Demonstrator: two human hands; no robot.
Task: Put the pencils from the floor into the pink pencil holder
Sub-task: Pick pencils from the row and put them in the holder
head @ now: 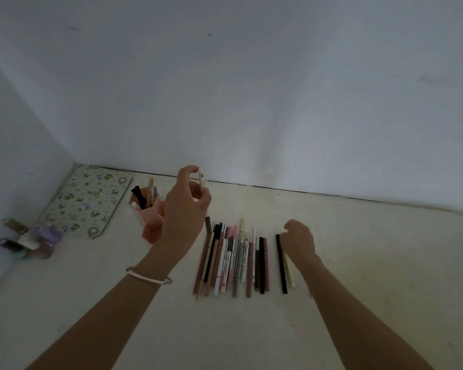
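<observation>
Half of pink pencil holder [149,222] behind left hand [183,206], right hand [300,240] fingertips unseen, bottles [30,240] blurred

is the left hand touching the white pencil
Touching: the head view shows the left hand pinching the white pencil, held upright above the floor.

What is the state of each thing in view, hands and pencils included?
left hand, grips a white pencil, raised beside the pink pencil holder.
white pencil, upright, off the floor.
pink pencil holder, standing, several pencils already inside.
row of pencils, lying side by side on the floor.
black pencil, lying apart from the row.
right hand, fingers curled, low over a cream pencil; grip unclear.
</observation>
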